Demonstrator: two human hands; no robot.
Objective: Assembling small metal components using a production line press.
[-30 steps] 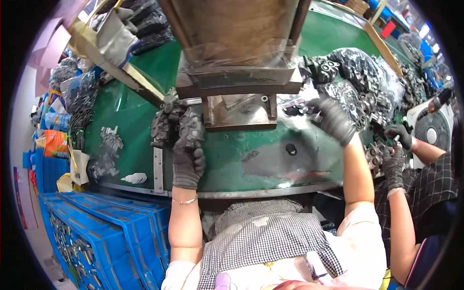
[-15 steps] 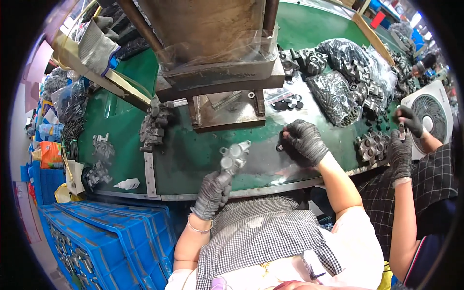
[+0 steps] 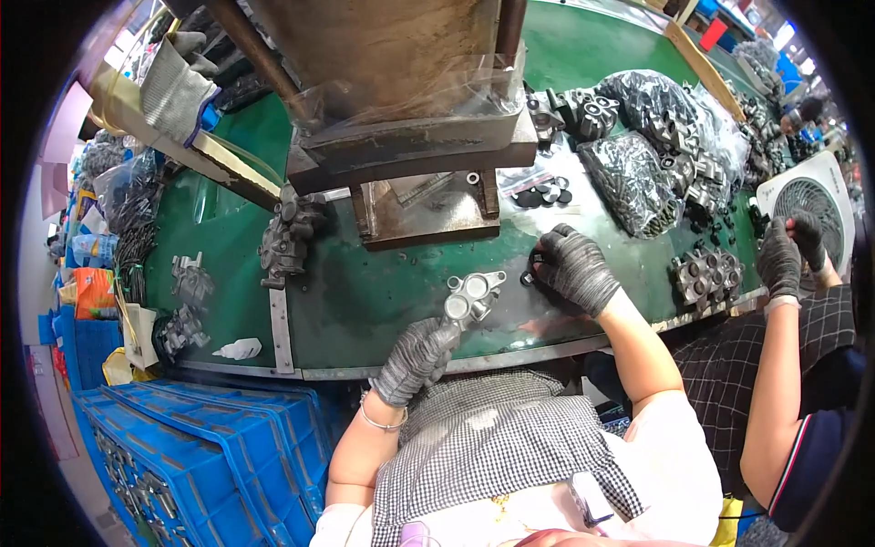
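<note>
The left hand [image 3: 417,357], in a grey knit glove, has its fingers closed round the lower end of a silvery metal casting [image 3: 472,295], which rises from the fingertips up toward the press above the green table [image 3: 365,301]. The right hand [image 3: 576,270], gloved the same way, lies palm down on the table with its fingers curled over a small dark ring [image 3: 529,277] at their tips; whether they pinch it or only cover it I cannot tell. The casting looks solid and stiff, likely heavy for its size, with round bores and a flat flange; its bare metal could slide in a loose hold, though the knit glove should help, and the thick body below the bores seems the surest place to grasp, since the thin flange ears would give little purchase. Just beyond the fingertips of both hands stands the block of the press [image 3: 419,205], near enough to hinder any lift of the casting. Above the right fingers lie a few black discs [image 3: 540,194], and farther out to that side clear bags of dark parts [image 3: 633,182] and a cluster of grey castings [image 3: 706,278]. Left of the left fingers sits a pile of similar castings [image 3: 287,242]. A neighbouring person's gloved hand [image 3: 782,260] works near a white fan [image 3: 807,205], and blue crates [image 3: 200,456] stand below the table edge.
</note>
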